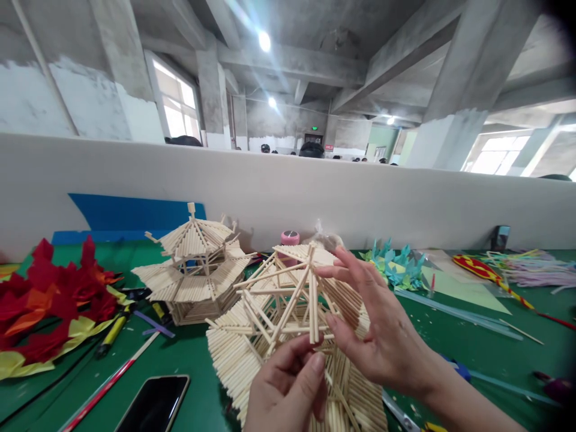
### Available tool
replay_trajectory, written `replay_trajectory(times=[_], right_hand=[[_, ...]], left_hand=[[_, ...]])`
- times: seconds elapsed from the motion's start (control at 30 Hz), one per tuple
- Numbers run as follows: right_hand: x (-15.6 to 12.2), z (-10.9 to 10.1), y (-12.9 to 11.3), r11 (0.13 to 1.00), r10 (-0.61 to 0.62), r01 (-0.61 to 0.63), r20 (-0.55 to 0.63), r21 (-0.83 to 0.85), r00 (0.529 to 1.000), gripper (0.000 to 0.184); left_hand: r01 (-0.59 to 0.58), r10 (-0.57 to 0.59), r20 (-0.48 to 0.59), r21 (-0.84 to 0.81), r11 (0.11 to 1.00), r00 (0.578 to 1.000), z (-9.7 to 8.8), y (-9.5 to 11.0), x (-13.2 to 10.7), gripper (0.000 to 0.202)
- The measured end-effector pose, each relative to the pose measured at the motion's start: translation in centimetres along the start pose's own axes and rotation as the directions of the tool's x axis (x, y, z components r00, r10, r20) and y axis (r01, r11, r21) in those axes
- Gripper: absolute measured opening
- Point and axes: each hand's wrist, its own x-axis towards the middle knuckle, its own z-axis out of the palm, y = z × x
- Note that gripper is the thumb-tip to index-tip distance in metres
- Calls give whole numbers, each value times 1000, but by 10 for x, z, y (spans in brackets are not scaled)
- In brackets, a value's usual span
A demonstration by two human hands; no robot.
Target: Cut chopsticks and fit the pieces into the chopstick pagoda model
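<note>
In front of me stands a pavilion model (238, 354) built of thin round wooden sticks, its upper roof a partly covered frame. Several sticks (314, 303) slope down from the peak towards me. My left hand (290, 384) is closed at their lower ends, thumb and fingers pressed together; whatever is between them is hidden. Fingers spread, my right hand (382, 327) reaches over the roof's right side, fingertips near the peak and thumb beside the sloping sticks. A second pavilion model (193, 276) with two covered roofs stands behind to the left.
On the green table (202, 384) lie a phone (153, 403), red paper pieces (67, 294), a yellow marker (111, 335) and scissors (399, 414). Blue paper shapes (398, 264) and glue sticks (459, 312) lie right. A white partition (288, 192) runs behind.
</note>
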Motion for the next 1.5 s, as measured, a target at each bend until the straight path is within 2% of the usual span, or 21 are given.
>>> replay_trajectory(times=[0.17, 0.43, 0.8, 1.1, 1.5], right_hand=[[3, 0, -2, 999, -13, 13, 4, 34, 1000, 74], [4, 2, -1, 998, -7, 7, -2, 61, 1000, 72], [3, 4, 1, 995, -11, 14, -29, 99, 1000, 77], [3, 4, 2, 996, -26, 30, -40, 86, 999, 75], [3, 4, 2, 996, -20, 22, -26, 84, 999, 73]], left_hand=[[-111, 112, -72, 26, 994, 991, 4, -6, 3, 30], [-204, 207, -186, 32, 978, 961, 13, -14, 4, 28], [-257, 253, -240, 15, 966, 937, 19, -17, 5, 30], [-168, 159, -215, -22, 986, 964, 18, -15, 4, 26], [-101, 97, -203, -10, 995, 974, 18, -12, 2, 29]])
